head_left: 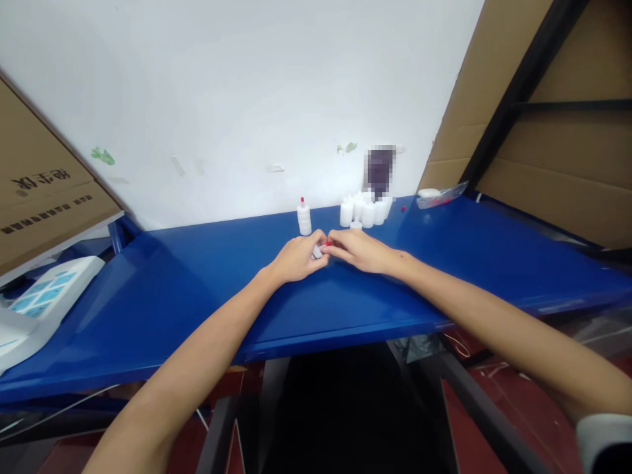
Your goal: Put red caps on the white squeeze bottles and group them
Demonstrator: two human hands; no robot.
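Blue, flat-topped and long, the table (192,263) runs along a white, scuffed wall (276,85), and two bare hands meet above the middle of its surface. The left hand (296,259) has its grip closed around a small white plastic bottle (316,251), which shows only in part between thumb and fingers. The right hand (363,251), its grip narrow, pinches a tiny red plastic cap (328,244) at the fingertips, just beside the held bottle; whether cap and bottle touch cannot be told. Just beyond the left hand, a ribbed white plastic bottle with a red tip (305,219) stands upright. Behind the right hand, near the wall, a close cluster of white plastic bottles (368,214) also stands upright, with a low white object (355,225) in front, partly hidden by the hand. To the right of the cluster lie a small red piece (403,209) and a clear plastic bag (447,196) beside the wall. At the left end of the table rests a white plastic device with pale blue panels (47,293), near a brown printed cardboard box (44,178)
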